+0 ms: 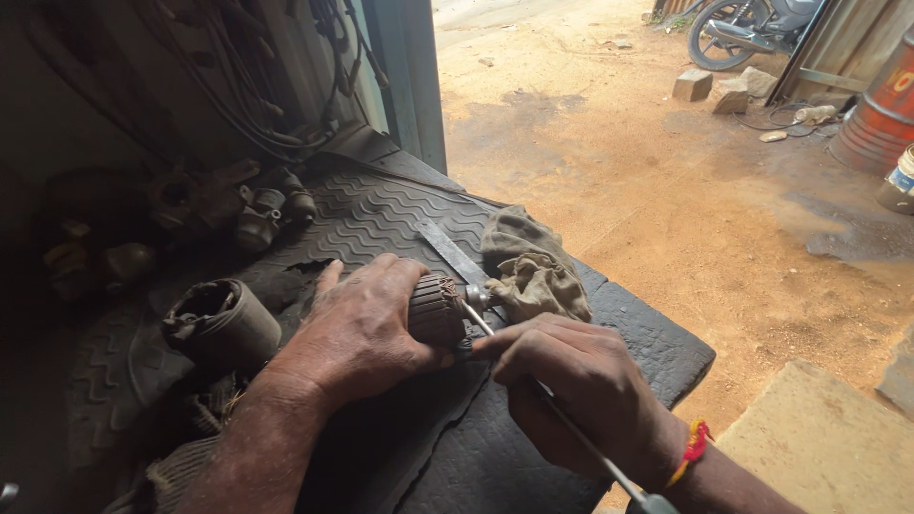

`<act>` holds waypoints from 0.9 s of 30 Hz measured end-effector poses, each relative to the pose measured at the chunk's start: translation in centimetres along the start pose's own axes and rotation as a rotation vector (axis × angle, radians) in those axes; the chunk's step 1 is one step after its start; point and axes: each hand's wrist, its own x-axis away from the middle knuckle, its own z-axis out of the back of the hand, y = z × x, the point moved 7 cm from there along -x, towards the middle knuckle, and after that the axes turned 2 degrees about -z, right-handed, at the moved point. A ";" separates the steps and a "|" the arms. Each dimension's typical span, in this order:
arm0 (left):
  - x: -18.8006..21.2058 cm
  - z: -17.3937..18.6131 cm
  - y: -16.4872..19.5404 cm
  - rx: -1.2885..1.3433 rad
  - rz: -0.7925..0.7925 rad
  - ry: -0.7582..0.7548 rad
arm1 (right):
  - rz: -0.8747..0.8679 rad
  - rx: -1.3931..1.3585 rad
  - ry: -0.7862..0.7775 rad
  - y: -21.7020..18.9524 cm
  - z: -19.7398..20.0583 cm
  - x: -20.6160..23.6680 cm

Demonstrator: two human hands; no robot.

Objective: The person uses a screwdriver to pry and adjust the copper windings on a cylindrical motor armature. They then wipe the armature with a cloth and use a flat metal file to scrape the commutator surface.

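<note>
Left hand [357,328] wrapped over a ribbed armature [436,308], fingers closed around its body, pressing it down on the rubber-matted tabletop [609,328]. Armature's long axis roughly level, running from the left palm toward the upper right; short metal shaft end [478,297] poking out just past the left fingertips.

Right hand [576,381] closed in a pinch on a thin metal rod [571,428], just right of the left hand, thumb and forefinger nearly touching the left thumb. Rod slanted: tip up-left against the armature's exposed end, handle trailing down-right past the right wrist. Red thread band [695,445] on that wrist.

Just beyond the armature, a flat steel strip [449,249] lying diagonally, and a crumpled rag [533,266] beside it. Left of the left hand, a dark cylindrical housing [224,324] on its side. Farther off, small motor parts [262,211] near the wall.
</note>
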 end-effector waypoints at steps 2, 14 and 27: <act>-1.1 0.4 0.8 -0.007 0.004 -0.011 | -0.005 0.011 0.007 0.9 0.5 -0.9; -4.7 -2.5 0.1 -0.076 -0.152 0.155 | -0.005 -0.118 0.037 5.7 1.3 -1.8; -7.6 -2.9 -2.2 -0.076 -0.203 0.192 | -0.170 -0.229 0.100 10.1 2.2 -2.0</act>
